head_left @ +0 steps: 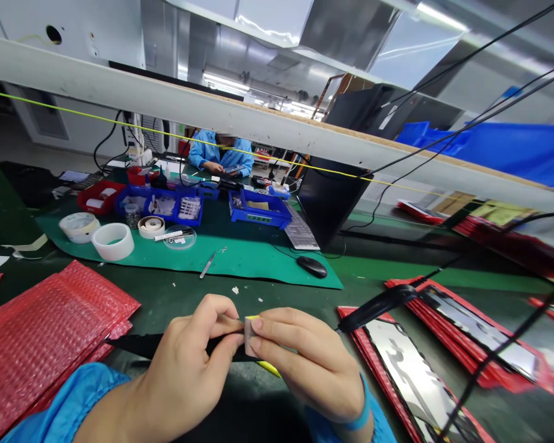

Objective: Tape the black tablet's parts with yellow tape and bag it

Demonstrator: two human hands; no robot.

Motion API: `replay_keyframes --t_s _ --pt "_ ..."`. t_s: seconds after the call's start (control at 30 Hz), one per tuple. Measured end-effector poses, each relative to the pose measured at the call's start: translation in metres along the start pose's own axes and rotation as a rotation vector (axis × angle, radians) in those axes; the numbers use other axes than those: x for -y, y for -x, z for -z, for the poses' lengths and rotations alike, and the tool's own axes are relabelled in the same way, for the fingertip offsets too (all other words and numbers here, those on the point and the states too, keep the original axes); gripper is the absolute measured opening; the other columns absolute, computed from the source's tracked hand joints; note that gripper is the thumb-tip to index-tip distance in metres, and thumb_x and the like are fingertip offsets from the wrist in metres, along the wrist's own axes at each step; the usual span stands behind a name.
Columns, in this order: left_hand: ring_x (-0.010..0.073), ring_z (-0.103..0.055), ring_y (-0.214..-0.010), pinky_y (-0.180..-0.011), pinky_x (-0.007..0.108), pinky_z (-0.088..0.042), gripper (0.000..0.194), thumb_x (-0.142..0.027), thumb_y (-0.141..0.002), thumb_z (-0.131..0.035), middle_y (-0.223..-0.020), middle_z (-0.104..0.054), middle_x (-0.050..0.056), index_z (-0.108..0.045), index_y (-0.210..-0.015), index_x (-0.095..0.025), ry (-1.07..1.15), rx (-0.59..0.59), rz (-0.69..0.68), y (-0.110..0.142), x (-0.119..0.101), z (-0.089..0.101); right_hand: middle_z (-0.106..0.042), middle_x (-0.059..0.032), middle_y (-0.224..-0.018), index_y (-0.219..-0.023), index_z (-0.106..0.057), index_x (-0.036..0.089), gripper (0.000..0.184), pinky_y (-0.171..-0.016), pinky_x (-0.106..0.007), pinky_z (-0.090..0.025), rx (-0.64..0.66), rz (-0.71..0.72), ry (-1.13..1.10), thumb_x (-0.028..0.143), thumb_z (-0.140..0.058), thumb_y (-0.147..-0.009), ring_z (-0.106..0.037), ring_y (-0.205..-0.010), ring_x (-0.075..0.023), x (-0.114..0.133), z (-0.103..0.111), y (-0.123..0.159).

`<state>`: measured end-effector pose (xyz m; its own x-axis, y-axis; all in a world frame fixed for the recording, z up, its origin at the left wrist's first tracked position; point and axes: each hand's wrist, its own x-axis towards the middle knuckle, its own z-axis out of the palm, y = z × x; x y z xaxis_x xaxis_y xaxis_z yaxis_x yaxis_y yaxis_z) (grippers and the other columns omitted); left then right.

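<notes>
My left hand [191, 363] and my right hand [305, 360] meet at the bottom centre, both pinching a small grey label [248, 335] with a yellow edge between thumb and fingers. The label sits at the end of a long black strip [138, 344] that lies across the table under my left hand. A bit of yellow backing [268, 368] shows beneath my right fingers. Both sleeves are blue.
Red bubble-wrap bags [46, 332] lie at left. Red bags with shiny flat parts [415, 375] lie at right. On the green mat [240, 261] are tape rolls [113, 241], tweezers [208, 264], a mouse [311, 266], blue trays [258, 209] and a keyboard. A person in blue sits opposite.
</notes>
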<state>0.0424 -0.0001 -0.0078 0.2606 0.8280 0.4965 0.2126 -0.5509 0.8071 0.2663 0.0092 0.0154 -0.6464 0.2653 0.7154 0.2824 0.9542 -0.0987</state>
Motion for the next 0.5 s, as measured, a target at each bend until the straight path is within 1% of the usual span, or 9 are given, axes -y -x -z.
replay_keyframes --t_s 0.13,0.23,0.37,0.43,0.5 --pt "0.0102 -0.084 -0.082 -0.075 0.012 -0.06 0.029 -0.007 -0.095 -0.061 -0.089 -0.084 -0.011 -0.05 -0.107 -0.031 -0.006 -0.03 0.017 -0.002 0.001 0.0 -0.076 -0.018 -0.117 -0.122 -0.073 0.002 0.024 -0.095 -0.038 -0.065 -0.026 -0.006 0.0 0.0 -0.069 -0.098 -0.07 -0.118 -0.0255 -0.002 0.002 0.003" --pt "0.0122 -0.084 -0.087 -0.076 0.012 -0.062 0.024 -0.011 -0.096 -0.063 -0.09 -0.085 -0.01 -0.052 -0.105 -0.031 0.009 -0.063 0.059 -0.002 0.003 0.002 -0.077 -0.0181 -0.115 -0.123 -0.072 0.004 0.024 -0.092 -0.038 -0.066 -0.033 -0.026 -0.013 0.003 -0.066 -0.1 -0.073 -0.112 -0.0254 -0.006 0.002 0.002" --pt "0.0184 -0.085 -0.088 -0.078 0.018 -0.066 0.015 -0.028 -0.098 -0.068 -0.089 -0.085 -0.005 -0.055 -0.104 -0.03 -0.007 -0.092 0.107 0.004 0.016 0.008 -0.079 -0.0179 -0.113 -0.122 -0.072 0.007 0.023 -0.09 -0.037 -0.068 -0.093 0.026 -0.032 0.012 -0.054 -0.109 -0.077 -0.105 -0.0227 -0.01 -0.005 -0.002" --pt "0.0224 -0.086 -0.086 -0.073 0.02 -0.068 0.02 -0.039 -0.096 -0.072 -0.091 -0.085 -0.003 -0.058 -0.106 -0.029 -0.036 -0.087 0.12 0.008 0.028 0.011 -0.079 -0.0168 -0.112 -0.121 -0.072 0.007 0.021 -0.091 -0.033 -0.068 -0.155 0.054 -0.004 0.013 -0.056 -0.108 -0.077 -0.105 -0.0206 -0.012 -0.013 -0.002" --pt "0.0246 -0.086 -0.087 -0.07 0.021 -0.069 0.028 -0.049 -0.094 -0.074 -0.094 -0.085 -0.001 -0.06 -0.107 -0.029 -0.08 -0.125 0.128 0.012 0.039 0.012 -0.079 -0.0151 -0.113 -0.121 -0.072 0.008 0.019 -0.095 -0.029 -0.066 -0.202 0.069 0.052 0.013 -0.06 -0.107 -0.077 -0.109 -0.0186 -0.015 -0.024 0.001"
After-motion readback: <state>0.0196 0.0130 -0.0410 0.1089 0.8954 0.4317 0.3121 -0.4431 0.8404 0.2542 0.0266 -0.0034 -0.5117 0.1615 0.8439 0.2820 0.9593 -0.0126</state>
